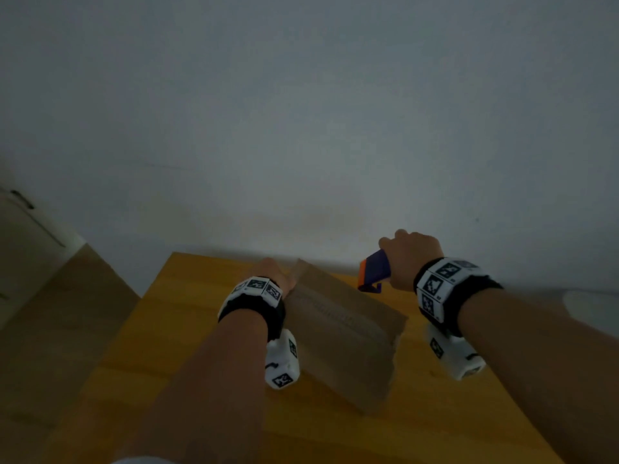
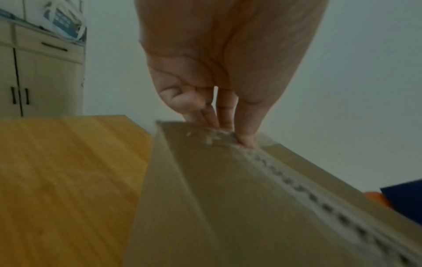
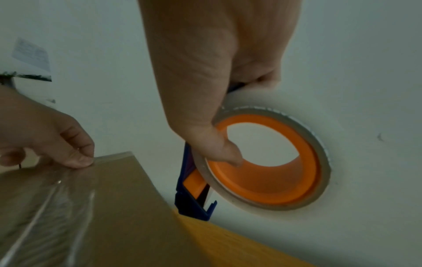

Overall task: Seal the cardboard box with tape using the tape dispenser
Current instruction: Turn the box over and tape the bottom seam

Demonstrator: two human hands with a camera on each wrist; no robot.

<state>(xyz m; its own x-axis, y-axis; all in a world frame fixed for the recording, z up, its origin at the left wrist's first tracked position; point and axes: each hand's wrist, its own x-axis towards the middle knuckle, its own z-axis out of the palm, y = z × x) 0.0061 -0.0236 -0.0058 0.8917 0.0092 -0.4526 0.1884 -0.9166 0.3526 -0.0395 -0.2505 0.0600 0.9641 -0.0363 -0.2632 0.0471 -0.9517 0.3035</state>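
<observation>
A brown cardboard box (image 1: 341, 333) lies slantwise on the wooden table (image 1: 187, 336), its flaps down and a clear tape strip (image 2: 303, 191) running along its top seam. My left hand (image 1: 273, 272) is at the box's far end. Its straight fingertips (image 2: 246, 140) press on the tape strip by the far edge. My right hand (image 1: 407, 256) grips the blue and orange tape dispenser (image 1: 373, 272), raised off the box just past its far right side. In the right wrist view my thumb reaches into the orange core of the tape roll (image 3: 297, 189).
The table stands against a plain pale wall (image 1: 301, 128). A light wooden cabinet (image 2: 41, 72) with dark handles stands to the left beyond the table. Bare table top shows to the left of the box (image 2: 68, 171) and along its right side (image 3: 239, 242).
</observation>
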